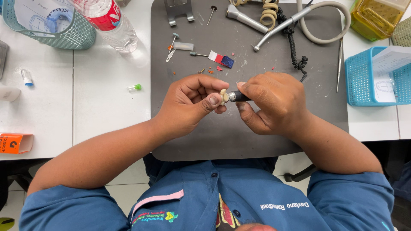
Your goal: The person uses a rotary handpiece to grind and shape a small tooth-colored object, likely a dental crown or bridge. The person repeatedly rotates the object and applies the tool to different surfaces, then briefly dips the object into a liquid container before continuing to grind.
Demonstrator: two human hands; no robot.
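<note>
Small cream tooth-like piece [223,96] pinched in left hand [195,100] fingers above a grey mat [239,137] on the desk [102,107], touched by the tip of a black handpiece [237,96] gripped in closed right hand [274,102] fingers. Shaping seemingly under way, with reddish crumbs and burs scattered on the mat, finish impossible to judge. Outward: blue basket [359,85] holding papers at right, teal basket [55,36] with paper at upper left, amber box [376,17], contents unclear.

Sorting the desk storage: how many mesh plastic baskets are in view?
3, perhaps. A teal basket sits at the top left, a blue basket at the right edge, and a sliver of a greenish one above it; others may lie out of frame.
</note>
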